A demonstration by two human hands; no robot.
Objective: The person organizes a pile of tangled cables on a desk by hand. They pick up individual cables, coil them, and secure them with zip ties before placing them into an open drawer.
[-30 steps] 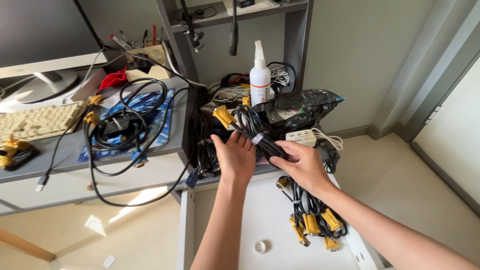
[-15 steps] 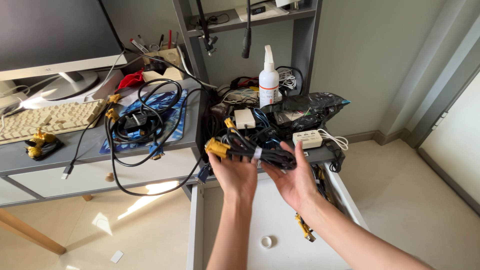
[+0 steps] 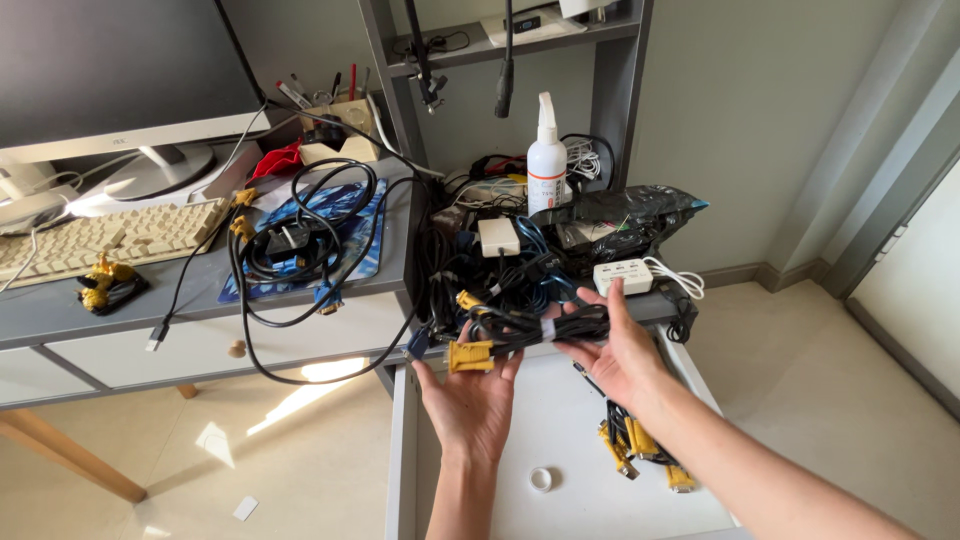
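A coiled black cable bundle (image 3: pixel 535 327) with yellow plugs and a white tie lies across both my palms above the open white drawer (image 3: pixel 560 430). My left hand (image 3: pixel 468 400) is palm up under the bundle's yellow plug end (image 3: pixel 469 356). My right hand (image 3: pixel 618 350) supports the other end with fingers spread. More black cables with yellow plugs (image 3: pixel 637 446) lie in the drawer at the right.
A heap of tangled cables (image 3: pixel 480 270), a white adapter (image 3: pixel 497 236), a white power strip (image 3: pixel 622 276), a black plastic bag (image 3: pixel 620 220) and a spray bottle (image 3: pixel 546 165) crowd the shelf behind. A desk with keyboard (image 3: pixel 100 238), monitor and looped cables stands left. A tape roll (image 3: pixel 541 480) lies in the drawer.
Both hands have lifted the tied cable bundle off the heap and brought it back and down over the drawer. The hands have opened flat under it. The camera view has shifted.
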